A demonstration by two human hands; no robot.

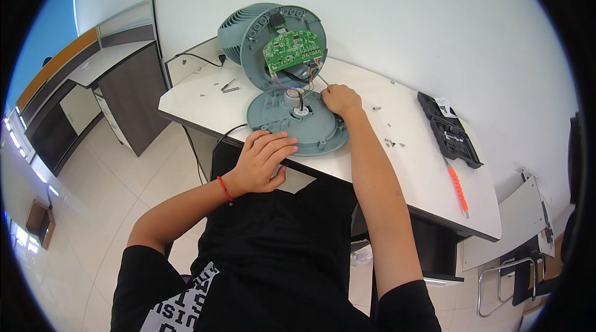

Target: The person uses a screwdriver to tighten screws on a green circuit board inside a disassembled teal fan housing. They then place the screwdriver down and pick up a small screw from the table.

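A grey-green fan stands opened up on the white desk. Its round base disc lies flat, while the fan housing leans up behind with a green circuit board exposed. Several thin wires run between the two parts, down to a small round motor. My left hand rests with outstretched fingers on the disc's near rim, thumb below the desk edge. At the disc's right side my right hand is closed around a thin grey rod, which points toward the housing; its other end is hidden in the fist.
To the right lie loose screws, an open black tool case and an orange flexible shaft. Small metal bits and a black plug are at the left. A power cord hangs over the front edge.
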